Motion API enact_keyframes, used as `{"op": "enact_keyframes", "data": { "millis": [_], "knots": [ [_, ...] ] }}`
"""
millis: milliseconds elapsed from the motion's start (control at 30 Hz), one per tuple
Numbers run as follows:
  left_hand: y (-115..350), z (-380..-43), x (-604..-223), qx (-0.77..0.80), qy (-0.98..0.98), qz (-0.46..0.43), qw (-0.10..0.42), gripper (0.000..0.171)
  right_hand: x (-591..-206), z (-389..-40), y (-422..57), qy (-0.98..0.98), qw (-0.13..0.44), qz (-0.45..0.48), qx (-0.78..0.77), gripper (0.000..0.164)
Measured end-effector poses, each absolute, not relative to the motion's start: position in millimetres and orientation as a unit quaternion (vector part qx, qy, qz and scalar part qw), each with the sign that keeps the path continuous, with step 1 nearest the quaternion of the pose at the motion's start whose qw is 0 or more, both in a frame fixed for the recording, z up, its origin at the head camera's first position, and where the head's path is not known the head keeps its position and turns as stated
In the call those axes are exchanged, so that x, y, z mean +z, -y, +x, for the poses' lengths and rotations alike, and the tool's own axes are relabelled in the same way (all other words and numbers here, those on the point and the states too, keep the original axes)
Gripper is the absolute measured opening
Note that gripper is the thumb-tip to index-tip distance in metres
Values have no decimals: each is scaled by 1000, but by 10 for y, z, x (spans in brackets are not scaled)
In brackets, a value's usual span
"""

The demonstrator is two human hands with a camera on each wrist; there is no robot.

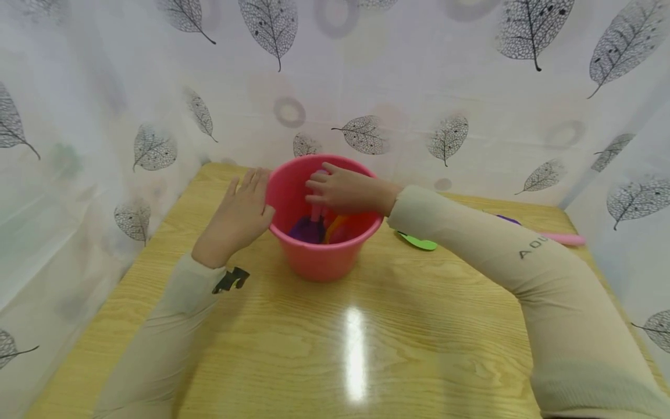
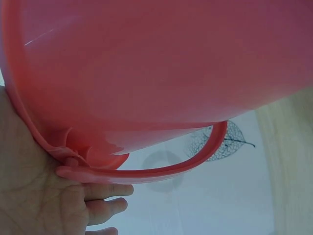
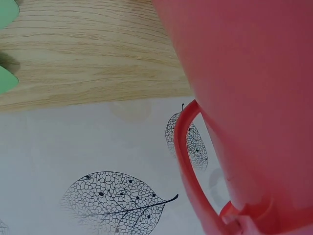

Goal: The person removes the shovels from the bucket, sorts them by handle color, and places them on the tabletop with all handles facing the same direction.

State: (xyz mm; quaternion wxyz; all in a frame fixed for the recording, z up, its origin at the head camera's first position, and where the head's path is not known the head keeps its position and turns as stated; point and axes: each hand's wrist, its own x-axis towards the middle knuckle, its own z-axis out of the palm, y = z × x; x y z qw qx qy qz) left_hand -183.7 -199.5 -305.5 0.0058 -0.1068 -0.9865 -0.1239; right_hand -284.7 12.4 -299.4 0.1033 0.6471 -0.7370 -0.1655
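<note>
A pink bucket with a curved handle stands upright on the wooden table. My left hand rests against its left rim, fingers straight; in the left wrist view the palm lies at the rim beside the handle joint. My right hand reaches inside over the right rim, its fingers curled round the pink handle of a purple-headed tool that stands in the bucket. A yellow-orange piece lies beside it. In the right wrist view the bucket hides my right hand.
Right of the bucket lie a green flat piece, a purple piece and a pink handle, partly behind my right sleeve. A leaf-patterned white curtain hangs behind and beside the table.
</note>
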Motion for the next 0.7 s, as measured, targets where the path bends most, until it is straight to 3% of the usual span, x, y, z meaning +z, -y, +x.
{"op": "enact_keyframes", "data": {
  "millis": [700],
  "knots": [
    [2014,-1845,-3081,-134,985,-105,8,64,-3040,-2853,-66,740,71,638,-203,39]
  ]
}}
